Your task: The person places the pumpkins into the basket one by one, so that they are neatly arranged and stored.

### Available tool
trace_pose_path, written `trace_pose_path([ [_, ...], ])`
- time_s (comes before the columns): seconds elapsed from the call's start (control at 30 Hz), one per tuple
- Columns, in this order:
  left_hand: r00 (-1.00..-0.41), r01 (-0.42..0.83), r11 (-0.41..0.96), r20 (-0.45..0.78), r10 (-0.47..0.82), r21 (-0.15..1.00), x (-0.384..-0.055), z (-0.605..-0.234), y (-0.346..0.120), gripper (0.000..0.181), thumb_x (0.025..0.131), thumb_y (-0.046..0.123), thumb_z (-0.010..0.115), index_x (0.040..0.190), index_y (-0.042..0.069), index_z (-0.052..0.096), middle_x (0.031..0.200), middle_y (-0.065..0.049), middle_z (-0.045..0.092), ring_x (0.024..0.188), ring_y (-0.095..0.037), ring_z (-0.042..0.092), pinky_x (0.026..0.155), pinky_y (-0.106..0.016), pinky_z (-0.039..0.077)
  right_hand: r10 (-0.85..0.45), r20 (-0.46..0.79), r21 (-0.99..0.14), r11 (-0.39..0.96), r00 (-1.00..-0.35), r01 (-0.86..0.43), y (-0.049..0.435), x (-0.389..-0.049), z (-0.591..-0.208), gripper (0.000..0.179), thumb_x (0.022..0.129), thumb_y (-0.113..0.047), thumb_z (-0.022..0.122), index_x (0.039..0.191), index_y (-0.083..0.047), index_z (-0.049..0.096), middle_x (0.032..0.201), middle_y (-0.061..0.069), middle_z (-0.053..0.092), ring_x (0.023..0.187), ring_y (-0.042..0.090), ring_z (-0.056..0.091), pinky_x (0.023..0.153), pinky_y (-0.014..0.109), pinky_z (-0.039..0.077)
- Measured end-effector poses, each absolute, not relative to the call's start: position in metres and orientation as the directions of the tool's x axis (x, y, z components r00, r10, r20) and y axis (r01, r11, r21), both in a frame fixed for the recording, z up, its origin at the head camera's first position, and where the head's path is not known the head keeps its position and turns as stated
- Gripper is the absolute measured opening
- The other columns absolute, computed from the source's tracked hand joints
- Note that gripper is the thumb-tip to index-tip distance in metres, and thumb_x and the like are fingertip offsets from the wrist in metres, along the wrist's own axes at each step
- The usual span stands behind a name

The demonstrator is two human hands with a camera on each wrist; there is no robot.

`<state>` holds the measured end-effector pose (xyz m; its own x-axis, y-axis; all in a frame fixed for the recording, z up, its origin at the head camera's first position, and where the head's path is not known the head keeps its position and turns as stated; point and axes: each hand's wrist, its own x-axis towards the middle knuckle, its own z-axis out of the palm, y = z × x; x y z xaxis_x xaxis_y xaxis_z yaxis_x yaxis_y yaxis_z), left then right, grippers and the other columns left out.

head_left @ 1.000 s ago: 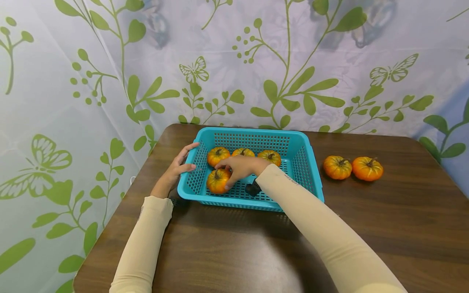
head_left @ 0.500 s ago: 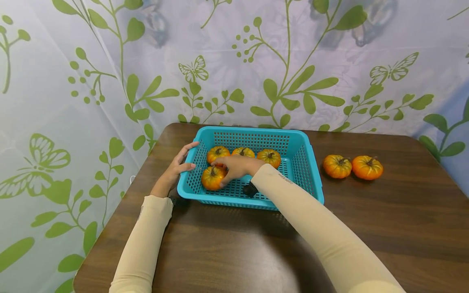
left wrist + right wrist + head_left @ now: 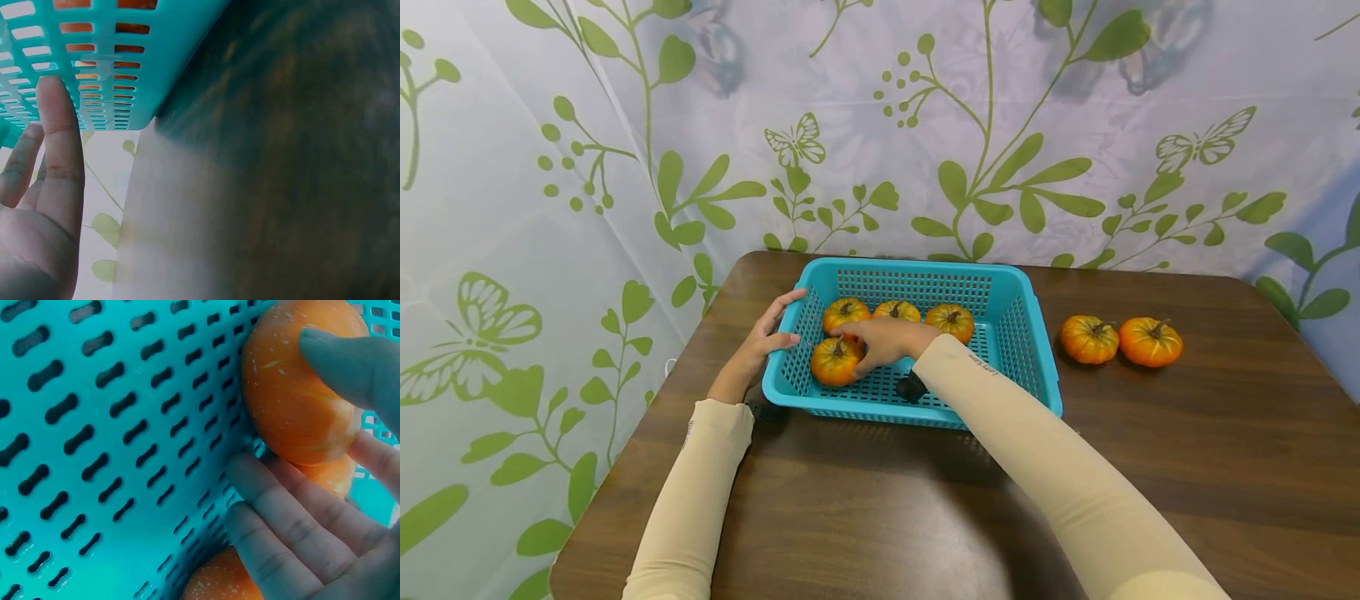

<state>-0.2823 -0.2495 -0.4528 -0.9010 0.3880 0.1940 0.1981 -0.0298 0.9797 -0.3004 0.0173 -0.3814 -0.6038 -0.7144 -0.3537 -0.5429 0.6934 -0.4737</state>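
Observation:
A turquoise perforated basket [image 3: 917, 264] sits on the table, and my left hand [image 3: 751, 352] holds its left rim. In the left wrist view, extended fingers [image 3: 60, 137] lie against the basket's outer wall. Inside, my right hand [image 3: 887, 340] grips a small orange pumpkin [image 3: 835, 363] at the front left corner. Up close, the thumb [image 3: 350, 359] presses one side of this pumpkin while other fingers reach below it. Along the back of the basket are three more pumpkins: a left one [image 3: 846, 312], a middle one [image 3: 897, 310] partly hidden by my hand, and a right one [image 3: 951, 320].
Two more pumpkins, one [image 3: 1088, 340] beside another [image 3: 1151, 342], rest on the dark wooden table [image 3: 865, 508] right of the basket. Behind the table hangs a white cloth [image 3: 850, 75] with green leaf and butterfly prints. A black device [image 3: 912, 387] is at my right wrist.
My right hand has moved the gripped pumpkin slightly left, toward the basket's left wall, and then stayed there. The left hand remains on the rim.

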Motion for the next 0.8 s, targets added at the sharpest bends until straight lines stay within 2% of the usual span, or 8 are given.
trace_pose_path([
  [0.17,-0.896,0.199,-0.041,0.198,0.396,0.979,-0.282,-0.453,-0.25,0.082,0.091,0.011,0.056,0.168,0.009,0.029,0.162,-0.035,0.031,0.114,-0.03,0.062,0.093,-0.034,0.059,-0.711,-0.358,-0.499,0.693,-0.605,-0.52,0.019,-0.3,-0.38,0.085,0.101,-0.023,0.077,0.172,-0.019,0.032,0.168,0.014,0.044,0.147,0.035,0.049,0.12,0.051,0.042],
  [0.27,-0.893,0.211,-0.035,0.207,0.4,0.977,-0.284,-0.453,-0.251,0.083,0.09,0.011,0.056,0.168,0.005,0.027,0.161,-0.036,0.032,0.116,-0.029,0.061,0.093,-0.033,0.059,-0.705,-0.351,-0.508,0.696,-0.617,-0.507,0.021,-0.299,-0.377,0.087,0.1,-0.023,0.078,0.173,-0.017,0.03,0.167,0.015,0.046,0.147,0.034,0.051,0.12,0.05,0.043],
  [0.43,-0.89,0.217,-0.031,0.211,0.403,0.976,-0.284,-0.454,-0.25,0.085,0.089,0.012,0.056,0.168,0.002,0.025,0.163,-0.036,0.032,0.125,-0.031,0.055,0.095,-0.031,0.058,-0.692,-0.345,-0.515,0.704,-0.634,-0.488,0.026,-0.296,-0.37,0.087,0.1,-0.025,0.078,0.172,-0.015,0.029,0.162,0.018,0.05,0.145,0.034,0.053,0.118,0.05,0.045],
  [0.6,-0.895,0.203,-0.03,0.198,0.4,0.979,-0.282,-0.453,-0.25,0.084,0.09,0.013,0.057,0.168,0.006,0.027,0.165,-0.034,0.031,0.127,-0.033,0.054,0.094,-0.033,0.058,-0.697,-0.331,-0.534,0.694,-0.636,-0.482,0.032,-0.294,-0.364,0.084,0.101,-0.025,0.078,0.171,-0.014,0.034,0.156,0.019,0.056,0.142,0.033,0.055,0.114,0.048,0.049],
  [0.8,-0.9,0.193,-0.019,0.184,0.395,0.981,-0.281,-0.452,-0.251,0.082,0.092,0.012,0.057,0.168,0.008,0.028,0.165,-0.033,0.03,0.121,-0.038,0.058,0.093,-0.035,0.059,-0.728,-0.273,-0.563,0.651,-0.629,-0.509,0.043,-0.292,-0.359,0.074,0.1,-0.022,0.078,0.166,-0.011,0.045,0.153,0.021,0.058,0.132,0.037,0.062,0.109,0.048,0.052],
])
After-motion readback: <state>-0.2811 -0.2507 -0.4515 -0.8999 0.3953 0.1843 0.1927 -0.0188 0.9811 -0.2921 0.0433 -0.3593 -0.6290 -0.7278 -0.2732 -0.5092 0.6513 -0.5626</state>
